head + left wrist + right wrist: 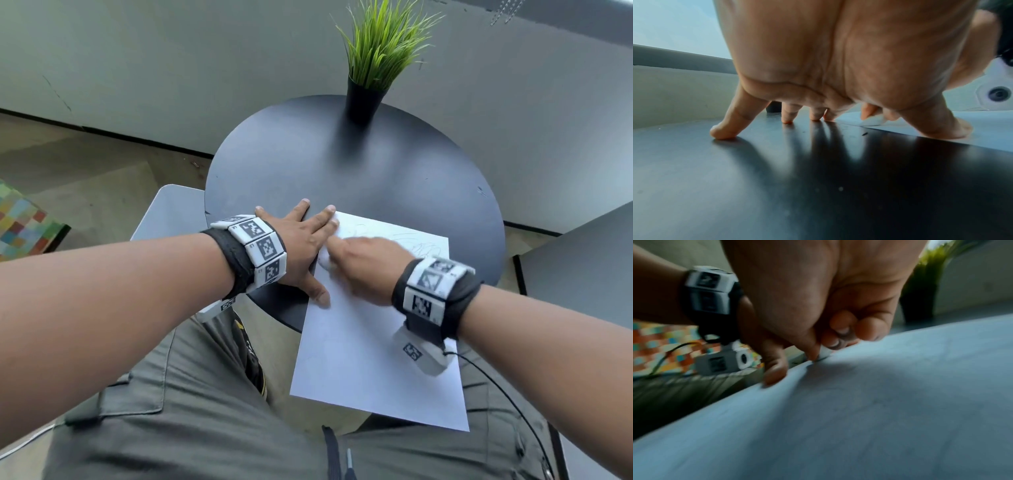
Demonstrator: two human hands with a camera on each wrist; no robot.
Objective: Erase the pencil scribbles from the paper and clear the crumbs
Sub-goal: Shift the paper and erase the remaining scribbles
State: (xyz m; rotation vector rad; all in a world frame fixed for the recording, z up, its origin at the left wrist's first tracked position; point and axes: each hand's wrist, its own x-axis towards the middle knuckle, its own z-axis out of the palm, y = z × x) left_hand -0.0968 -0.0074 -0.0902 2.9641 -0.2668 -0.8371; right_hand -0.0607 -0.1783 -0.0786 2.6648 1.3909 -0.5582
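A white sheet of paper (pixel 370 342) lies on the round black table (pixel 342 171), its near half hanging over the table's front edge. Faint pencil scribbles (pixel 421 245) mark its far right part. My left hand (pixel 298 246) lies flat with spread fingers, thumb and two fingertips holding down the paper's left edge (pixel 992 138). My right hand (pixel 363 263), blurred, pinches a small white eraser (pixel 872 121) and presses it onto the paper near the left edge (pixel 825 352). A dark crumb (pixel 865 134) lies on the table beside the paper.
A black pot with green grass plant (pixel 364 92) stands at the table's far side. A light grey seat (pixel 168 216) sits left of the table, another grey surface (pixel 582 263) at the right. A colourful checkered object (pixel 24 222) is on the floor at left.
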